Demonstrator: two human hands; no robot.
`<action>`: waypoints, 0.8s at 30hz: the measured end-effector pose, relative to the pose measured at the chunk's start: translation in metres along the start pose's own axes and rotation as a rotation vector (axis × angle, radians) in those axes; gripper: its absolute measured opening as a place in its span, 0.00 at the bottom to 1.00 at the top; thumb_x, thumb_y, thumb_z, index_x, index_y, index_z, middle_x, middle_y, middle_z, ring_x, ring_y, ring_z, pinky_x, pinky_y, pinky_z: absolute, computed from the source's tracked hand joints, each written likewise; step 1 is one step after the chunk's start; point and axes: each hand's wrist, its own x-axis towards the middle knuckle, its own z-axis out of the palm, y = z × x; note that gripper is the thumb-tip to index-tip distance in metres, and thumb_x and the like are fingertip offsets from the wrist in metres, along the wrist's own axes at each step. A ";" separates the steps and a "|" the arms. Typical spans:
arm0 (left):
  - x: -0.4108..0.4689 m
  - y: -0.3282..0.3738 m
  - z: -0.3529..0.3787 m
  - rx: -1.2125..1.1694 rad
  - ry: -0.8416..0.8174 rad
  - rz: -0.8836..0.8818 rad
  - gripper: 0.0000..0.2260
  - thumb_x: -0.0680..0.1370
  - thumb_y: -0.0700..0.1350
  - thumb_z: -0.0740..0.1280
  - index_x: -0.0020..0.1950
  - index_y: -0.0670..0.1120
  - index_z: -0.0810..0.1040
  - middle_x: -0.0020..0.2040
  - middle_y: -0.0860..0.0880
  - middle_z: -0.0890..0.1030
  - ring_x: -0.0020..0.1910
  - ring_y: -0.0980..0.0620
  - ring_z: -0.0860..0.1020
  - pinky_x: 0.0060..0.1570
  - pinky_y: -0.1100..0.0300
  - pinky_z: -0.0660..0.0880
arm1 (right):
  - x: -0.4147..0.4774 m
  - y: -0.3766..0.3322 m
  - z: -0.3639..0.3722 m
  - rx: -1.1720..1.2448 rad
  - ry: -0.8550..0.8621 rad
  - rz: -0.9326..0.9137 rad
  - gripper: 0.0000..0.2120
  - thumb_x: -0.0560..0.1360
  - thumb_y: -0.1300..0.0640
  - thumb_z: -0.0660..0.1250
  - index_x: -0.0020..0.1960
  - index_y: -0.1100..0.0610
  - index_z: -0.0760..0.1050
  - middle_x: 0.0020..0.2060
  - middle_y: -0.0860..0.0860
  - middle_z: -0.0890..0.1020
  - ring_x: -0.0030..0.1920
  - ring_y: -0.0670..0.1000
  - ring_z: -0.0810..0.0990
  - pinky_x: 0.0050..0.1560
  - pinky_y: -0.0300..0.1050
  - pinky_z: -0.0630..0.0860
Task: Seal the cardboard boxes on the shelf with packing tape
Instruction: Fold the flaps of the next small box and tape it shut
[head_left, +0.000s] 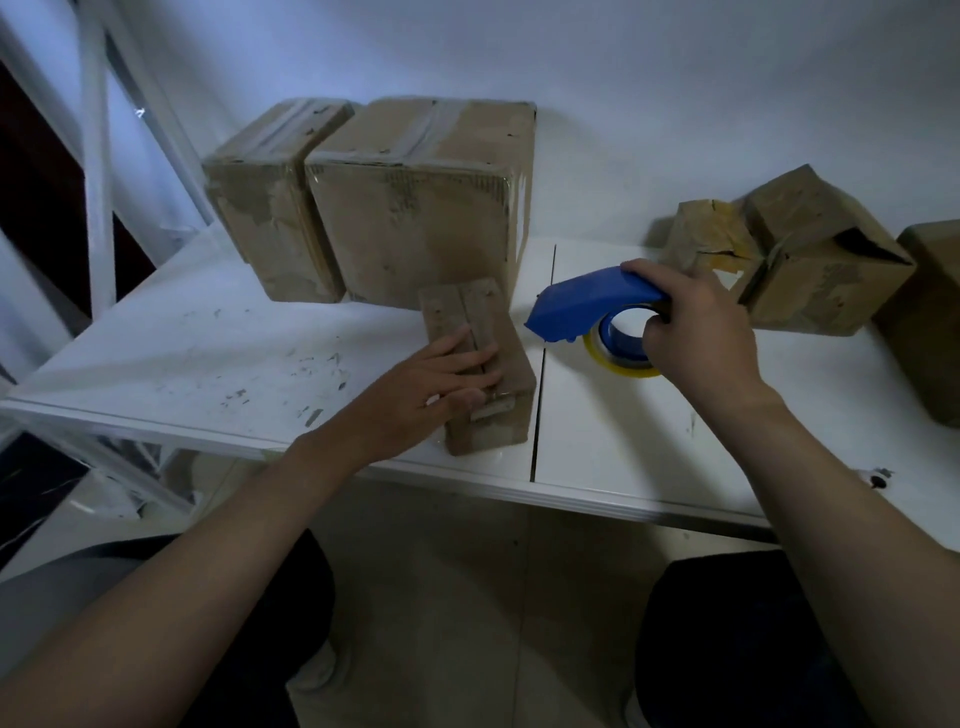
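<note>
Head-worn view, angled down, close over white shelf (156, 332)

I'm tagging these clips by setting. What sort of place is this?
Probably a small packing or storage corner, though little of the room shows: worn cardboard boxes stand on a white shelf against a white wall, and the right hand grips a blue tape dispenser.

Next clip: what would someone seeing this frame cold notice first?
The blue tape dispenser stands out most, gripped in the right hand over the white shelf, right of centre. Just to its left, the left hand lies with straight fingers on top of a small cardboard box near the shelf's front edge. Two larger taped boxes stand side by side at the back left.
</note>
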 end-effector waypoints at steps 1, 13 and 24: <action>0.004 0.000 0.001 -0.036 0.022 -0.012 0.20 0.81 0.57 0.59 0.72 0.54 0.73 0.76 0.62 0.65 0.79 0.62 0.51 0.76 0.56 0.56 | 0.000 0.001 0.001 0.007 0.012 -0.005 0.34 0.70 0.69 0.60 0.69 0.41 0.73 0.54 0.52 0.76 0.49 0.58 0.76 0.44 0.51 0.76; 0.034 -0.009 0.017 -0.104 0.183 0.074 0.21 0.70 0.52 0.76 0.61 0.50 0.82 0.64 0.58 0.78 0.75 0.58 0.65 0.75 0.51 0.65 | 0.002 0.016 -0.005 0.073 0.072 0.012 0.34 0.71 0.70 0.62 0.71 0.44 0.72 0.60 0.54 0.75 0.54 0.59 0.76 0.51 0.51 0.76; 0.044 0.002 0.008 -0.099 0.093 0.023 0.13 0.75 0.48 0.74 0.60 0.53 0.80 0.65 0.61 0.77 0.72 0.66 0.64 0.71 0.63 0.63 | 0.005 0.007 -0.011 0.222 0.131 -0.073 0.33 0.73 0.71 0.62 0.71 0.44 0.73 0.61 0.53 0.75 0.55 0.52 0.75 0.54 0.38 0.71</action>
